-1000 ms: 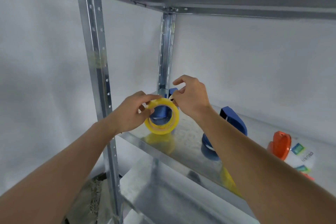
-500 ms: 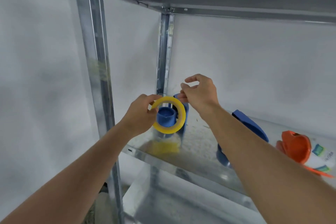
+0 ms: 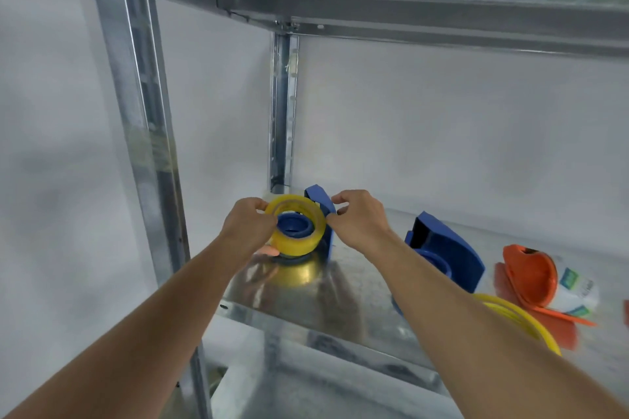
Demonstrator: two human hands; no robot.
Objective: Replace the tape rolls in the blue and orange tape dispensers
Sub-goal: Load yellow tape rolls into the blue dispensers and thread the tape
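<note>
Galvanised steel forms the shelf (image 3: 340,289), whose near edge runs across the lower part of the scene. Nearest on it, at the right, a second yellow tape roll (image 3: 524,320) is partly hidden behind the right forearm. Just beyond that lie the orange tape dispenser (image 3: 529,277), resting on a printed card, and a blue dispenser half (image 3: 446,248) with its hub showing.

Further in, at the left, a yellow tape roll (image 3: 296,224) is held over the blue hub (image 3: 294,226) of the other blue dispenser part (image 3: 321,211), which stands near the rear post (image 3: 284,112). The roll is pinched at its left rim by the left hand (image 3: 246,226), thumb and fingers pressed together on it. The right hand (image 3: 357,219) is closed at the roll's right edge; whether the rim or a loose tape end is pinched there cannot be told.

The roll appears to be going onto the hub and looks tilted. If it is pressed down crooked, it may be jammed or the light dispenser part tipped over. A freed tape end could also be stuck to the fingers or back onto the roll.
</note>
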